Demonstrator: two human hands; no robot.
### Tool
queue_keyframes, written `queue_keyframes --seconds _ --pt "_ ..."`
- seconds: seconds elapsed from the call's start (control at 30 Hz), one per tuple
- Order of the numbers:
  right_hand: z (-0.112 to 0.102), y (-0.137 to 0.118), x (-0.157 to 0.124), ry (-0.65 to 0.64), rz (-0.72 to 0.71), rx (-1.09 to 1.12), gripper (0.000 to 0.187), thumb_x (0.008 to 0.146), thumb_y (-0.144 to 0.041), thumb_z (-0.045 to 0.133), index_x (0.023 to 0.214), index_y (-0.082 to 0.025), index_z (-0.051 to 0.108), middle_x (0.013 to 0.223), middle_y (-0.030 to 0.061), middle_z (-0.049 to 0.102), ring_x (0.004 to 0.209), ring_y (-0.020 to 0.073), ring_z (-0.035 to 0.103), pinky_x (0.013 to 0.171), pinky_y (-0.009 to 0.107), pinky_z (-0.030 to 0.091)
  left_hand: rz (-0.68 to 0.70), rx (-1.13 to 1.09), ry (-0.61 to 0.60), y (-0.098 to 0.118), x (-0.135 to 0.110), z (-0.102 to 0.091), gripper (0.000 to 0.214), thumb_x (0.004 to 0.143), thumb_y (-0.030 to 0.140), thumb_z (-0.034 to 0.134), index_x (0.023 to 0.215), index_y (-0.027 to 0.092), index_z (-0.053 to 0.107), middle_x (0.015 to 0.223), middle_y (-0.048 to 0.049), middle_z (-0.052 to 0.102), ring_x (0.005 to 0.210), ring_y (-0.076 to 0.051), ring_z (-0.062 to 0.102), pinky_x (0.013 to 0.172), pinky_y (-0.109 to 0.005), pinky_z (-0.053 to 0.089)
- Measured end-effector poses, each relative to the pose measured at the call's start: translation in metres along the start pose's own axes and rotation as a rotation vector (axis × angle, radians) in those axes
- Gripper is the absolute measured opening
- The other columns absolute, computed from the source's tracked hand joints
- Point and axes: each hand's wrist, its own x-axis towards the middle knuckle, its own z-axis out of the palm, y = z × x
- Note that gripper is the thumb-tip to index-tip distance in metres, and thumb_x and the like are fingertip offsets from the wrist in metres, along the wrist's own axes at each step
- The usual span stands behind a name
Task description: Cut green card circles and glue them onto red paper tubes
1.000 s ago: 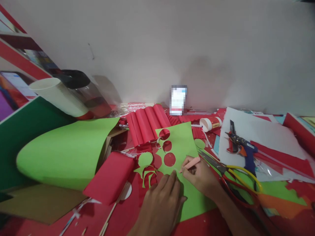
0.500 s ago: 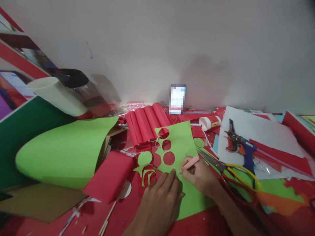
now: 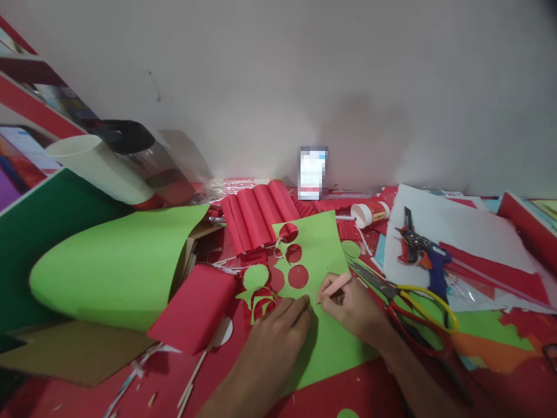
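Observation:
A bright green sheet of paper [image 3: 343, 342] lies on the table, with round holes cut down its left part. My left hand [image 3: 278, 334] lies flat on the sheet, its fingertips pressing just below the lowest hole. Close to these fingertips, my right hand [image 3: 346, 305] grips a slim peach-coloured pen-like tool [image 3: 337, 284], point down on the paper. A faint pale curve shows between the hands; what it is I cannot make out. Left of the sheet are a cut green disc [image 3: 256, 277] and curved green offcuts [image 3: 262, 309]. Scissors [image 3: 402, 293] with yellow and red handles lie to the right.
A red paper-covered box [image 3: 195, 310] and a curled green sheet [image 3: 113, 267] sit on the left, near a paper cup [image 3: 98, 168]. Pleated red paper [image 3: 259, 215] and a phone [image 3: 312, 174] are behind. A blue glue gun [image 3: 429, 255] lies right, near a white tube [image 3: 369, 215].
Both hands stay at nearly the same spot on the green sheet. My left hand's wrist has swung slightly left. The view has shifted a little, and a green disc shows at the bottom edge.

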Motion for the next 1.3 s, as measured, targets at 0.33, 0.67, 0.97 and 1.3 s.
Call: queue_keyframes --seconds 0.33,0.67,0.97,1.3 --pt "0.001 -0.001 -0.001 -0.022 -0.028 0.01 0.009 0.081 -0.018 0.06 0.072 -0.019 0.062 0.064 -0.0028 0.061 0.056 0.012 0.051 0.052 0.024 0.035 0.034 -0.011 0.036 -0.005 -0.001 0.002 0.051 0.086 -0.003 0.048 0.131 0.016 0.061 0.142 -0.0094 0.061 0.119 -0.028 0.062 0.09 -0.044 0.06" --pt "0.0 -0.003 -0.002 -0.046 -0.052 0.002 0.009 0.079 -0.016 0.059 0.071 -0.02 0.06 0.063 -0.0041 0.058 0.056 0.0114 0.051 0.052 0.023 0.035 0.06 -0.008 0.116 -0.009 -0.002 0.01 0.048 0.087 -0.002 0.048 0.127 0.02 0.063 0.138 -0.0051 0.063 0.115 -0.026 0.061 0.097 -0.045 0.054" --pt "0.0 -0.003 -0.004 -0.063 -0.052 0.013 0.009 0.078 -0.015 0.06 0.071 -0.02 0.061 0.061 -0.0045 0.058 0.056 0.0113 0.052 0.052 0.022 0.035 0.095 -0.032 0.125 -0.013 -0.002 0.001 0.047 0.086 0.0 0.051 0.126 0.022 0.062 0.136 -0.0026 0.064 0.12 -0.026 0.055 0.1 -0.045 0.047" --pt "-0.002 -0.006 -0.004 -0.088 -0.076 0.018 0.009 0.079 -0.015 0.06 0.071 -0.02 0.062 0.063 -0.0037 0.06 0.057 0.0119 0.054 0.052 0.022 0.037 0.155 -0.035 0.072 -0.02 -0.004 -0.013 0.044 0.089 0.011 0.056 0.131 0.024 0.06 0.138 -0.0033 0.063 0.121 -0.029 0.051 0.101 -0.048 0.038"
